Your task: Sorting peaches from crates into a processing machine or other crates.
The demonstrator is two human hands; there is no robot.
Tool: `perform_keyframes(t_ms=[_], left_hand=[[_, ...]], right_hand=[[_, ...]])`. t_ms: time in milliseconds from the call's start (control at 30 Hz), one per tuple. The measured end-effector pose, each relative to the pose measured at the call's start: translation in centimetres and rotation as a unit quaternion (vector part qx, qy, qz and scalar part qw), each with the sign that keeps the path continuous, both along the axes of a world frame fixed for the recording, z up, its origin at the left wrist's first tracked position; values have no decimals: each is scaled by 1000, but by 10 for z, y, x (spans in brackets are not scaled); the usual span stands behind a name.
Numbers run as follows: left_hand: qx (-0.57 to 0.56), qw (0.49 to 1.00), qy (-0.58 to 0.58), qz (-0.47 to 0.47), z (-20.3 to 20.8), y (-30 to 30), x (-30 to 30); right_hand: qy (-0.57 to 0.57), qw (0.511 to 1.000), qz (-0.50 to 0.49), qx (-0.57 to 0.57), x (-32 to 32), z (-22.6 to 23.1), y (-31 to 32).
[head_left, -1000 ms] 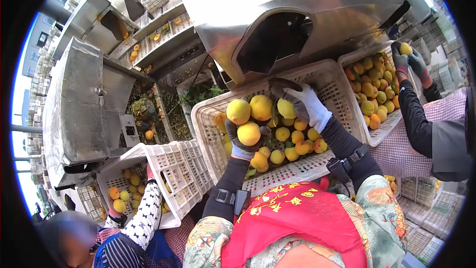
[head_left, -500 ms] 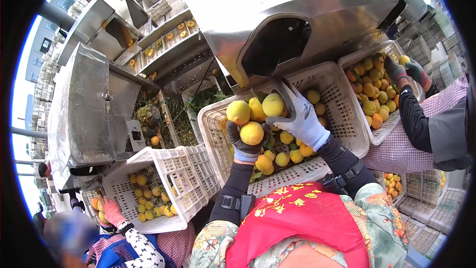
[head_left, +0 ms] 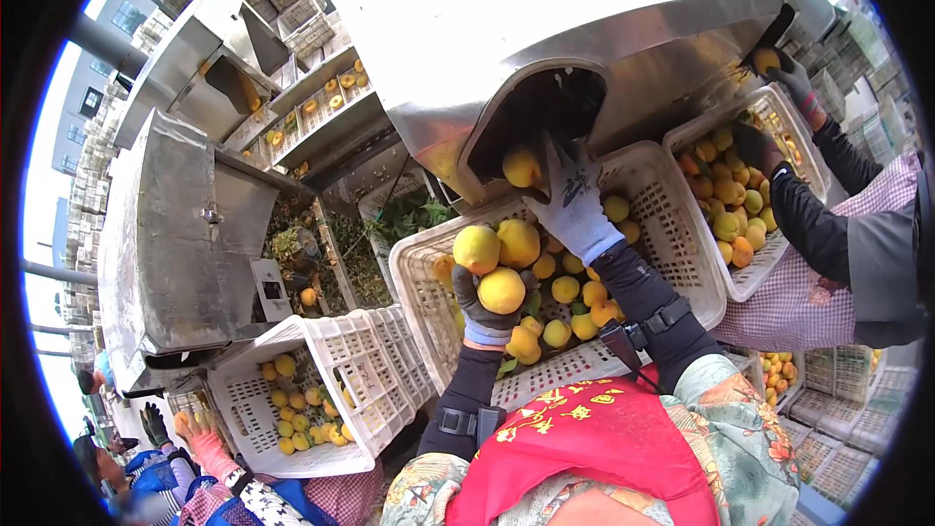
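My left hand (head_left: 479, 315), in a grey glove with dark fingers, cups a yellow peach (head_left: 501, 290) above the crate. Two more peaches, one of them a large peach (head_left: 518, 243), rest against it over the same hand. My right hand (head_left: 577, 203), in a light blue and grey glove, reaches to the dark opening (head_left: 545, 102) of a metal machine. Its fingers and thumb are around the side of a peach (head_left: 522, 167) at the opening's lower edge. Below both hands, several peaches lie in a white plastic crate (head_left: 672, 219).
A second white crate (head_left: 336, 370) with peaches stands at lower left beside a co-worker's pink glove (head_left: 207, 448). At right, another person's dark-gloved hands work over a crate (head_left: 813, 151) of peaches, one raising a peach. A metal housing (head_left: 161, 234) stands at left.
My right hand has moved a peach from above the crate forward to the machine opening. My left hand stays over the crate with peaches. The person at right has lifted a peach toward the machine.
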State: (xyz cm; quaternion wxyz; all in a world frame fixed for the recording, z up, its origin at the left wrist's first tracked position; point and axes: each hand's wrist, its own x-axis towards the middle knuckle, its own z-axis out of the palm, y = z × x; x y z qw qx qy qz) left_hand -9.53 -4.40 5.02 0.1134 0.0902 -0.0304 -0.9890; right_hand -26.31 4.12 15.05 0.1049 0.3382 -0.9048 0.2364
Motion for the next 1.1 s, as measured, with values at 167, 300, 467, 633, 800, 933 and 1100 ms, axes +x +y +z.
perform_keyframes(t_ms=[167, 300, 467, 633, 800, 933, 1100], left_hand=[[-389, 903, -162, 84, -7, 6, 0], [-9, 999, -29, 41, 3, 1, -4], [-27, 997, -6, 76, 28, 6, -20], [55, 998, -36, 6, 49, -2, -21], [85, 991, 72, -71, 40, -3, -12], [-36, 998, 21, -40, 44, -6, -11], [52, 998, 45, 0, 53, 8, -21]], right_hand=[[38, 999, -1, 1, 6, 2, -3], [66, 997, 2, -37, -20, -2, -30], [41, 989, 4, -142, -18, 8, -16], [-233, 933, 239, -138, 30, 16, 33], [-305, 892, 239, -235, 25, 6, 43], [-178, 967, 165, -79, 30, 40, 42], [-111, 959, 141, -218, 41, 34, 35]])
